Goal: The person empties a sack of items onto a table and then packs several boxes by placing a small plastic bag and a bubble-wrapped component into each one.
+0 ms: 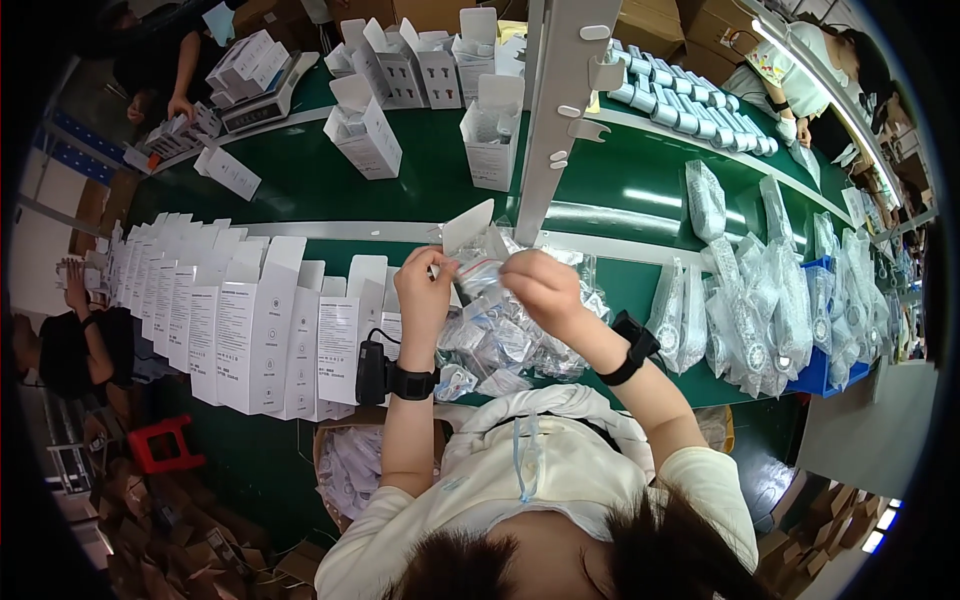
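A small clear zip bag (482, 272) with a red stripe is stretched between my two hands above the bench. My left hand (424, 285) is closed, thumb and fingers pinching the bag's left side. Right behind it stands the raised flap of a white box (468, 228); whether the fingers touch that too, I cannot tell. My right hand (545, 287) is curled, fingertips together at the bag's other side. Beneath both hands lies a heap of small clear bags (505, 340) with small parts inside. Black bands circle both wrists.
Open white boxes (252, 340) stand in a long row to the left. Bubble-wrapped items (755, 310) fill a blue bin (835, 370) at right. A grey post (548, 120) rises ahead; more boxes (365, 135) and grey cylinders (690, 100) sit beyond. Other people work around the bench.
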A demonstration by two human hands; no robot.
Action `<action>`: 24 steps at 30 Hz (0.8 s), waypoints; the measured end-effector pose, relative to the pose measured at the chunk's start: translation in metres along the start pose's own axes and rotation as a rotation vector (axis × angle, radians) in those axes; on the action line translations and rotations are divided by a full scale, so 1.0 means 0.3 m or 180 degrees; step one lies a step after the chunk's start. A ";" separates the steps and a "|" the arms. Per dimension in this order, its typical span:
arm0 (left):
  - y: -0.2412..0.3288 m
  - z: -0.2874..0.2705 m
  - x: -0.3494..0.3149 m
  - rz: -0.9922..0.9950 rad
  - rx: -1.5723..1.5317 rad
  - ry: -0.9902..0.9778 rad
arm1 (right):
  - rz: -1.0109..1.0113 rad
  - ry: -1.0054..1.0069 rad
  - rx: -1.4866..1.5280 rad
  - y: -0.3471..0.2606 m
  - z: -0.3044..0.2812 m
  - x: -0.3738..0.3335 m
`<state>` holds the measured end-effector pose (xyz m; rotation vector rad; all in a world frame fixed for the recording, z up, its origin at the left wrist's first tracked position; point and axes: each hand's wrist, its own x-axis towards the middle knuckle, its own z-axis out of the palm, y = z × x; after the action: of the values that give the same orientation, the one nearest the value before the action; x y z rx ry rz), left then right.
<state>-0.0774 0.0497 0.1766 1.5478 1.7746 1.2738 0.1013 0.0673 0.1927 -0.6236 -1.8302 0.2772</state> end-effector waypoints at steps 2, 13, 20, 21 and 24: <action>-0.026 0.002 0.003 -0.0109 -0.0102 0.0003 | -0.0893 -0.1555 -0.0302 0.023 0.062 0.017; -0.082 -0.008 -0.002 0.0014 -0.0104 0.0083 | -0.0608 -0.2439 -0.0647 -0.010 0.124 0.051; -0.104 -0.009 -0.005 0.0055 -0.0490 0.0012 | 0.0305 -0.2261 0.0449 0.007 0.102 0.040; -0.111 -0.007 -0.013 0.0024 -0.0583 -0.0029 | 0.1095 -0.2376 0.1012 0.005 0.095 0.050; -0.088 -0.005 -0.015 -0.0160 -0.0608 -0.0057 | 0.0186 -0.2528 0.0262 0.009 0.094 0.040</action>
<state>-0.0910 0.0466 0.1539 1.3959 1.6188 1.3576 0.0729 0.0792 0.1913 -0.5466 -2.5385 0.7114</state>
